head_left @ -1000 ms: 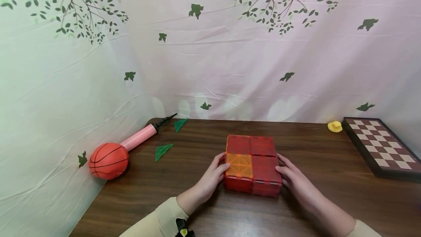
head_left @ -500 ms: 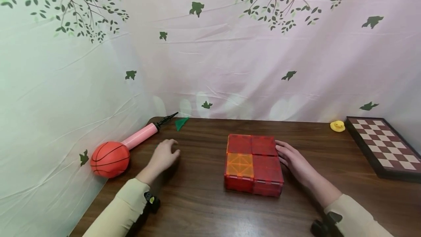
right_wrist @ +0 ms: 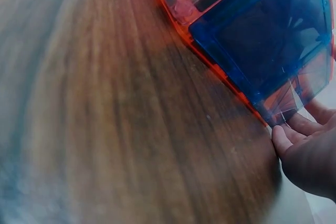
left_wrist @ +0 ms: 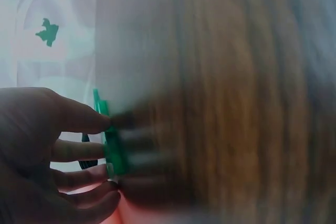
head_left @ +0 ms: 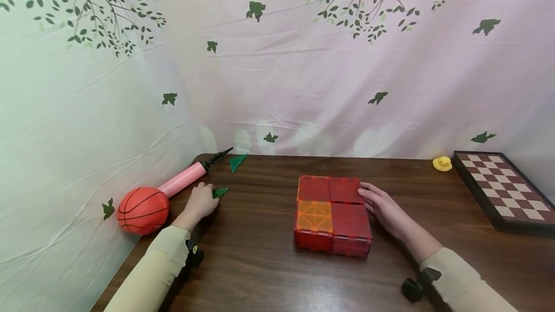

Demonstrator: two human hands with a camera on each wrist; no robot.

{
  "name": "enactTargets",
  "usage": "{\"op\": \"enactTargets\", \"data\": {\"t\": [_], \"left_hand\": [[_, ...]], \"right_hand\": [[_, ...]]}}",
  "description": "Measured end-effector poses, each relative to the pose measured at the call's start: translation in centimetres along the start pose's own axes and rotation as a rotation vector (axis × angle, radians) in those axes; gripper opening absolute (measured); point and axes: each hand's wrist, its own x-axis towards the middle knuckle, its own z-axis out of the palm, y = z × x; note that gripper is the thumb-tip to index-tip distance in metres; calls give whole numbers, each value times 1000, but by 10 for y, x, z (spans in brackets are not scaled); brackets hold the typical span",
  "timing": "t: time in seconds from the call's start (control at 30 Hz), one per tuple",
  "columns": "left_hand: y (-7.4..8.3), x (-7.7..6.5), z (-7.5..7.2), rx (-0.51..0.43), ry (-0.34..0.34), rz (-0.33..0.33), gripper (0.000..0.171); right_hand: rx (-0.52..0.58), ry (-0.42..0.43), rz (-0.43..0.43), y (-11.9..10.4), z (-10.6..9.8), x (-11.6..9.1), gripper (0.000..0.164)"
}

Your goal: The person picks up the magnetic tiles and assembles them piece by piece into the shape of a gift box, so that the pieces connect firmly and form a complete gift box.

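A flat square box of see-through magnetic tiles (head_left: 351, 220) lies on the wooden table; its top is red apart from one orange quarter, and a blue tile side (right_wrist: 252, 40) shows in the right wrist view. My right hand (head_left: 383, 206) holds the box at its far right corner, thumb at the top edge, fingers along the side. Away to the left, my left hand (head_left: 200, 204) pinches a green triangular magnetic tile (left_wrist: 113, 145) between thumb and fingers, low over the table. Part of this tile is hidden behind the hand in the head view.
Behind the left hand lies a second green triangle (head_left: 237, 162). At left are a pink hand pump (head_left: 184, 179) and a small orange-red basketball (head_left: 143, 210). A yellow rubber duck (head_left: 442, 163) and a checkered board (head_left: 505, 189) stand at back right, before a printed curtain (head_left: 277, 85).
My left hand has left the box, moved left and taken hold of the nearer green triangle. The right hand has slid along the box's side to its far corner.
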Motion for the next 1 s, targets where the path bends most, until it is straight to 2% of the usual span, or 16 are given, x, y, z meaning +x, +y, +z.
{"op": "enactTargets", "data": {"t": [0.23,0.47,0.6,0.77,1.0], "left_hand": [[17,-5,-2,-68,25,-12,36],[38,-6,-6,-93,67,76,32],[49,-6,-11,-134,86,107,24],[73,-6,-20,-272,136,194,16],[131,-14,-32,-540,118,344,20]], "right_hand": [[-4,0,17,-2,-2,1,72],[7,8,23,1,-3,2,73],[8,8,20,3,-3,2,72],[9,5,14,3,-3,2,72],[9,6,4,4,-3,2,71]]}}
